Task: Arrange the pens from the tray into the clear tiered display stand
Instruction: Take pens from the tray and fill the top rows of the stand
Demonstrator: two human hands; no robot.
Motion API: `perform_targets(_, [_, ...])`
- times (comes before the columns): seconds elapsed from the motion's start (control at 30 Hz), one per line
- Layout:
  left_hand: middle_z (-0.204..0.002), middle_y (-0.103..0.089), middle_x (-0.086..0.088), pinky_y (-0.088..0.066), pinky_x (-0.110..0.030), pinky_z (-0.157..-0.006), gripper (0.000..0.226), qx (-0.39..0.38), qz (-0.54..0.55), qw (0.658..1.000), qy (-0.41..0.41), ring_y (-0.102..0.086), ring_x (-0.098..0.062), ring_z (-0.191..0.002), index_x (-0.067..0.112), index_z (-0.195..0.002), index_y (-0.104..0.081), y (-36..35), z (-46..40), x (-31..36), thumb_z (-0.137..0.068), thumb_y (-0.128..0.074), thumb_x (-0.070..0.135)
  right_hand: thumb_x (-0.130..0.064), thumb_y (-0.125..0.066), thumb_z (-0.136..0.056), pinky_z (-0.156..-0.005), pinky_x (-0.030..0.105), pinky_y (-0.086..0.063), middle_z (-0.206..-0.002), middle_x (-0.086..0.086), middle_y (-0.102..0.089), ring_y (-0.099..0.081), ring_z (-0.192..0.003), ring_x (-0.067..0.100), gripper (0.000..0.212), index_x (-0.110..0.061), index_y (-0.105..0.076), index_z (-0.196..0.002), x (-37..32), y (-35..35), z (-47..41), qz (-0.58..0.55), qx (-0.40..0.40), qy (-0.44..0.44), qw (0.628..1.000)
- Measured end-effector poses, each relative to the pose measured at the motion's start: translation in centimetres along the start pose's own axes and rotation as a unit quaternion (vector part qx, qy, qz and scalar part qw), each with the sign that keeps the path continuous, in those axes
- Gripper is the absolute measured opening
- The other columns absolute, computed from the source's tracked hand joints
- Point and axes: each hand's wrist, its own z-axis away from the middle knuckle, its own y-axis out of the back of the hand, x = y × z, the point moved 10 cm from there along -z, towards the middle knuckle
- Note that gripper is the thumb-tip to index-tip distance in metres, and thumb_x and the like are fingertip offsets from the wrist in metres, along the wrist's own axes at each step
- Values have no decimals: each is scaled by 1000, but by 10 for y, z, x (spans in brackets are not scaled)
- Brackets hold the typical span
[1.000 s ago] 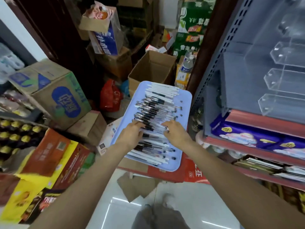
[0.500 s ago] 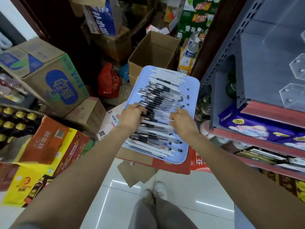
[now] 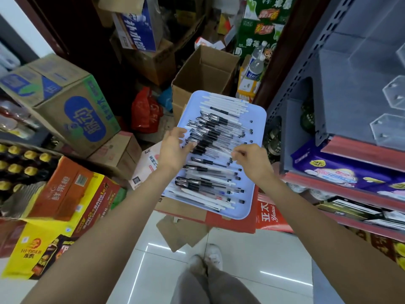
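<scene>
A light blue tray (image 3: 259, 119) rests on a red carton and holds several pens (image 3: 219, 132), white ones at the far end and clear ones with black grips in the middle. My left hand (image 3: 174, 148) is over the tray's left side, fingers loosely spread and touching the pens' grip ends. My right hand (image 3: 252, 161) is over the right side, its curled fingers pinching the tips of a few clear pens. The clear tiered display stand (image 3: 392, 130) sits on the grey shelf at the right, its visible tiers holding nothing.
Cardboard boxes (image 3: 65, 102) and drink cartons (image 3: 65, 194) crowd the left. An open brown box (image 3: 203, 73) stands behind the tray. The grey shelf unit (image 3: 306, 69) with purple packets (image 3: 341, 172) lines the right. White tiled floor (image 3: 252, 260) lies below.
Both hands have moved from lying flat on the pile to gathering pens. My right hand's fingers have curled onto the pen tips, and my left hand's fingers have spread.
</scene>
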Motion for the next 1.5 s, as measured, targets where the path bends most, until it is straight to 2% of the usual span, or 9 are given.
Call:
perform_targets(0.1, [-112,-59,-9,-43,-28,-89,61,-21,164,980,107,-56,-17,-98,1,-136,-36,-6,4,0,-88,-62,28,-9,-52,-95,-84,31,-53,-89,22,-67,-63,-75,24,21,6,-67,-92,-8,9,7,-135,12,-14,991])
perform_targets(0.33, [-77,-73,8,-50,-17,-80,19,-138,398,905,54,-66,-6,-81,14,-89,-65,-31,14,93,-97,-48,19,-11,-57,-92,-65,15,-50,-76,2,-64,-61,-60,0,12,-4,-66,-91,-39,41,21,-274,-25,1,962])
perform_targets(0.5, [-74,-68,1,-52,-19,-64,21,-101,310,944,-44,-65,-4,-66,5,-88,-65,-22,11,168,-96,-50,18,-31,-62,-89,-75,18,-43,-98,-2,-63,-59,-88,9,24,-18,-61,-109,-39,117,25,-162,39,22,986])
perform_targets(0.6, [-72,-64,-5,-53,-24,-63,26,-110,190,963,-157,-61,-5,-60,-4,-94,-65,-33,16,230,-96,-50,18,-30,-59,-90,-72,9,-42,-98,-2,-62,-57,-82,3,31,-18,-59,-119,-37,189,35,-167,148,74,972])
perform_targets(0.7, [-62,-61,7,-42,-20,-56,25,-149,74,954,-250,-52,-2,-52,3,-95,-67,-63,36,291,-96,-50,20,-23,-54,-94,-74,19,-50,-90,-9,-59,-59,-82,4,38,-23,-50,-132,-24,255,47,-232,180,109,950])
perform_targets(0.87, [-58,-54,9,-37,-23,-57,22,-172,27,931,-320,-48,-8,-55,20,-74,-63,-122,60,379,-94,-54,23,1,-58,-88,-60,9,-49,-79,10,-59,-61,-58,-3,18,-15,-64,-92,27,350,67,-293,201,144,923])
perform_targets(1.1, [-88,-49,-11,-36,-27,-76,25,91,-87,921,-368,-48,-26,-87,8,-110,-67,-144,65,467,-92,-55,21,1,-60,-87,-66,11,-52,-73,2,-65,-66,-60,2,17,-13,-64,-78,124,454,80,-334,279,131,891])
perform_targets(1.33, [-80,-30,11,-27,-18,-75,42,49,-99,937,-331,-42,-16,-87,14,-141,-37,-184,59,498,-99,-40,17,2,-56,-90,-71,16,-56,-79,2,-66,-69,-71,12,16,-9,-66,-86,175,501,57,-386,302,111,864])
perform_targets(1.5, [-81,-37,12,-29,-14,-73,40,74,-100,929,-348,-41,-5,-76,13,-137,-45,-176,57,512,-97,-45,10,5,-57,-88,-79,24,-57,-80,4,-66,-69,-82,25,18,-10,-66,-82,174,510,25,-328,296,108,891])
